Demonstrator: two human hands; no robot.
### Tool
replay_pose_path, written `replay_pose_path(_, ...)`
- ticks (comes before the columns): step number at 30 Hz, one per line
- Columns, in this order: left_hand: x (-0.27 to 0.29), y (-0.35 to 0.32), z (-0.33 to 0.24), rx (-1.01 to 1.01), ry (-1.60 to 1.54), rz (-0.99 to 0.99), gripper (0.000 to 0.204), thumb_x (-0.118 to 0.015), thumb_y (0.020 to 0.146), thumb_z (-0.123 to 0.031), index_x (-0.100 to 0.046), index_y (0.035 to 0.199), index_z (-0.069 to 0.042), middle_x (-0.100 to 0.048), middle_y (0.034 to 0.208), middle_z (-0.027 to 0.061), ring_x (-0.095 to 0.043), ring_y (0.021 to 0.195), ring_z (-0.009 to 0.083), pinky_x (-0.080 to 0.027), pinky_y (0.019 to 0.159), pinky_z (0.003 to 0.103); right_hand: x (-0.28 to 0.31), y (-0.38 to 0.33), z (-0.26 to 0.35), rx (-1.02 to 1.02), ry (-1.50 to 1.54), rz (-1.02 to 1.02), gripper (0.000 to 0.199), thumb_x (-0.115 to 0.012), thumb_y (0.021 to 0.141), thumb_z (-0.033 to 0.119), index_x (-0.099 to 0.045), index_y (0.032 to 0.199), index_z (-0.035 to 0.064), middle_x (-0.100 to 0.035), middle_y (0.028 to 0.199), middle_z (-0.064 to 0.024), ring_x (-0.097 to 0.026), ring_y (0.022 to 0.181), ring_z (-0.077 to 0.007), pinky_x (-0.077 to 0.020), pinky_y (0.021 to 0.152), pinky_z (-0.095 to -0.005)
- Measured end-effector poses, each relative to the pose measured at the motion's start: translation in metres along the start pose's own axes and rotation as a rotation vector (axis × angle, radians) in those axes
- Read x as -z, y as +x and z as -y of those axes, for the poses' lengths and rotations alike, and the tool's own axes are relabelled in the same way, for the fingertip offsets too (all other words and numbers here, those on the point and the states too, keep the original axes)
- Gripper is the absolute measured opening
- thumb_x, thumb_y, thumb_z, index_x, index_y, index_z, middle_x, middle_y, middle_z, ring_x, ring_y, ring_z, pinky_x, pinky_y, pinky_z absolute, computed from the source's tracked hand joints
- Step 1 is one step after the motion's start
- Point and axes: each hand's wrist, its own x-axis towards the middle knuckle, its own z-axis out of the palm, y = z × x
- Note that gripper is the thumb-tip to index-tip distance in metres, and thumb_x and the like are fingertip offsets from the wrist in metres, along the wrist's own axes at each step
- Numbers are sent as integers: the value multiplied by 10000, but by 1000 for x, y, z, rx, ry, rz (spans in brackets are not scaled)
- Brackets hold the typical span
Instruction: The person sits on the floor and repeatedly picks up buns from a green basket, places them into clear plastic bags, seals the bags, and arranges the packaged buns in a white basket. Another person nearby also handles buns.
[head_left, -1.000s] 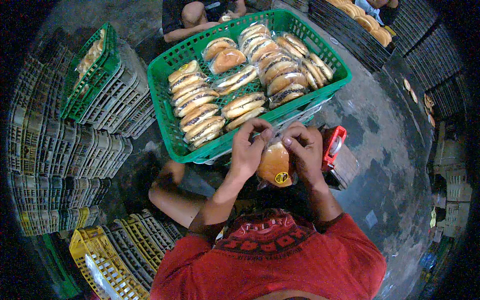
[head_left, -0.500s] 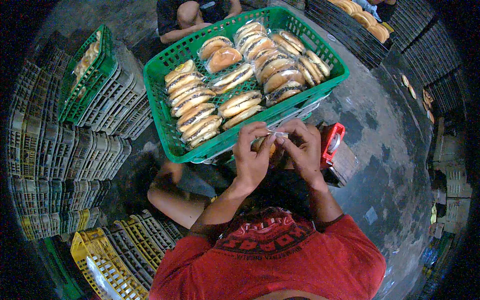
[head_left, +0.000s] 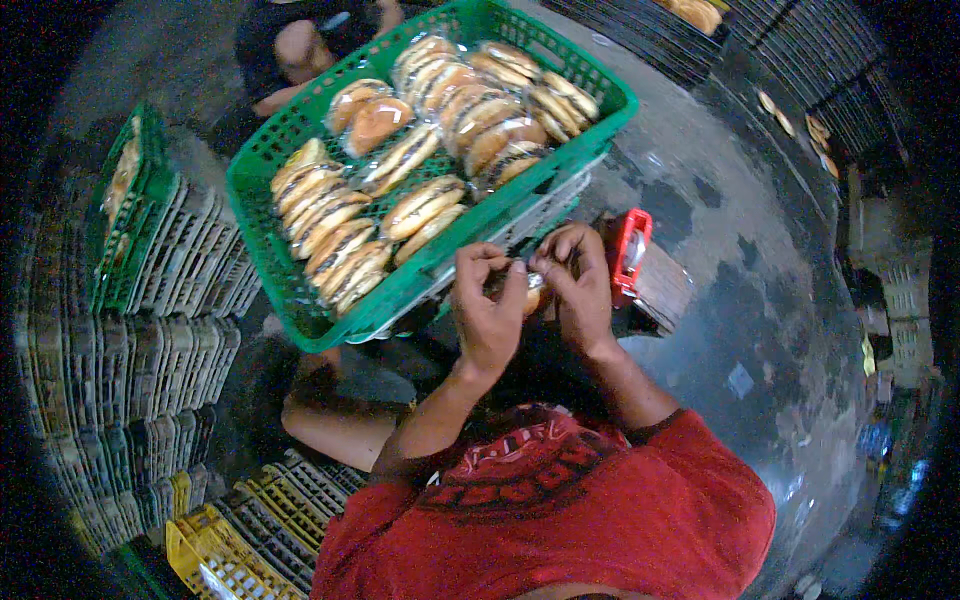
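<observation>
Just in front of the crate's near side, my left hand (head_left: 488,310) and my right hand (head_left: 582,290) are closed, thumbs and fingertips pinching at the top of a clear plastic bag. A round bun (head_left: 535,292) shows inside that bag, between and below my fingers, mostly hidden by them. Ahead of my hands, a green perforated crate (head_left: 262,262) carries several rows of filled buns (head_left: 492,128) in clear bags, many standing on edge. Right beside my right hand is a red tape dispenser (head_left: 631,255), fixed to a wooden block (head_left: 664,290).
Stacked grey crates (head_left: 215,240) stand at the left, one green crate (head_left: 150,190) on top. A yellow crate (head_left: 215,555) lies at the lower left. Another person's knee (head_left: 298,50) is beyond the main crate. Loose buns (head_left: 785,122) lie at the far right, near dark trays (head_left: 840,60).
The view has shifted, so the crate and dispenser appear further left. My fingertips, close together before, are slightly apart now, and more of the bagged bun shows between them.
</observation>
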Motion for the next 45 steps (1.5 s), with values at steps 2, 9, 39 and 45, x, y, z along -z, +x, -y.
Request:
replay_pose_path(2, 3, 1, 3, -8, 62, 20, 165, -642, 872, -52, -553, 999, 3, -635, 857, 80, -601, 761, 140, -489, 692, 286, 38, 6, -26, -41, -84, -172, 72, -606, 906, 95, -560, 876, 48, -521, 839, -30, -533, 819, -132, -431, 744, -255)
replay_pose_path(9, 0, 7, 9, 35, 162, 138, 179, -655, 841, -38, -575, 991, 17, -658, 955, 126, -650, 793, 178, -511, 708, 311, 218, -14, -147, -902, -487, -216, 170, -620, 923, 139, -697, 977, -3, -700, 882, -62, -623, 757, -150, -487, 677, -283)
replay_pose_path(39, 1, -9, 15, -497, 337, 239, 346, -656, 807, -2, -475, 1102, -6, -592, 837, 115, -616, 723, 241, -508, 640, 358, 32, -2, 16, -251, -229, 383, 268, -713, 808, 141, -645, 1038, 21, -632, 1039, -76, -598, 1004, -184, -448, 899, -326)
replay_pose_path(45, 13, 10, -6, 108, -58, 254, 448, -684, 857, -119, -457, 1224, 1, -588, 964, 70, -583, 920, 151, -461, 861, 335, 37, 6, 20, 109, -453, 550, 318, -754, 748, 155, -646, 990, -21, -643, 970, -84, -593, 980, -217, -444, 873, -356)
